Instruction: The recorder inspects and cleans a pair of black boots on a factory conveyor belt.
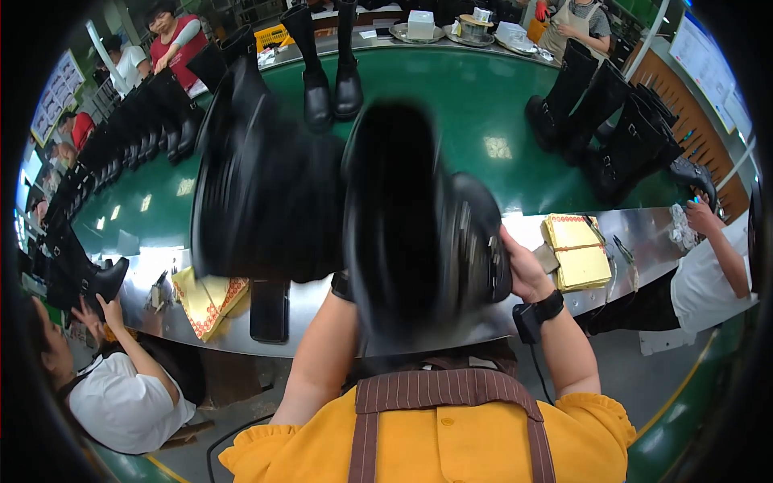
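Two tall black boots, blurred by motion, are up in front of me above the metal table edge. Against the side of the right boot (394, 217) my right hand (527, 270) is closed, thumb along the leather and the other fingers mostly out of sight. The left boot (266, 185) hangs beside it, sole side outward to the left. Behind the boots my left hand is hidden; only the left forearm (326, 338) and a dark wristband show, so its grip cannot be seen. Small metal buckles glint on the right boot.
Yellow paper stacks lie on the steel edge at right (584, 266) and left (209, 302), with a black phone (269, 310) beside the left one. Boots stand on the green table (459, 88). A person in white (133, 398) handles a boot at left; another works at right.
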`<state>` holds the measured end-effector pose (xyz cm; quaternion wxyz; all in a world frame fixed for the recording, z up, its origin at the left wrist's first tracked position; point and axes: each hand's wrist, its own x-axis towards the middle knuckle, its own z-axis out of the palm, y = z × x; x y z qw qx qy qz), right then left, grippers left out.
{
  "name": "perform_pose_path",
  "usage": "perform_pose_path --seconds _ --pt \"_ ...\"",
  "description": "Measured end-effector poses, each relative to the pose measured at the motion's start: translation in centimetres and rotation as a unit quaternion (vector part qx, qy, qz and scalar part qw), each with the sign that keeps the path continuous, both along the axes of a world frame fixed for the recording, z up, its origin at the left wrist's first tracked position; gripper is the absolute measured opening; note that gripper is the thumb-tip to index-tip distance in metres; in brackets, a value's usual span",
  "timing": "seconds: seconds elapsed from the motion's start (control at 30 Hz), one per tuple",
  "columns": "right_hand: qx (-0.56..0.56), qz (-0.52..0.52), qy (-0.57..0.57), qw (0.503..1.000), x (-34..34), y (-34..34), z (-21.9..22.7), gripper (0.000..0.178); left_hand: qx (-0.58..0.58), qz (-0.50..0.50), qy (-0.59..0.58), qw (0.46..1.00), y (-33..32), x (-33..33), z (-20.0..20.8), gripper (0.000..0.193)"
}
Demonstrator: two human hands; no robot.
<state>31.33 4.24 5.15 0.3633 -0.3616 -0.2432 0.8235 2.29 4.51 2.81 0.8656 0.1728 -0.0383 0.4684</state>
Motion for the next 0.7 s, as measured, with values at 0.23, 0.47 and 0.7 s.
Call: perform_pose_path --seconds 0.23,0.47,0.7 --pt "0.015 -0.072 0.275 0.959 -2.0 1.0 1.5 0.046 -0.073 0.228 0.037 0.97 -0.7 0.5 0.4 0.059" --pt "0.027 -0.167 0.186 0.968 -4.5 1.2 1.8 0.056 -0.136 0.259 0.092 0.952 -0.5 1.5 0.2 0.066" --pt "0.034 -0.171 0.1 0.98 -5.2 1.2 2.1 0.058 -0.117 0.277 0.156 0.941 -0.5 1.5 0.1 0.074"
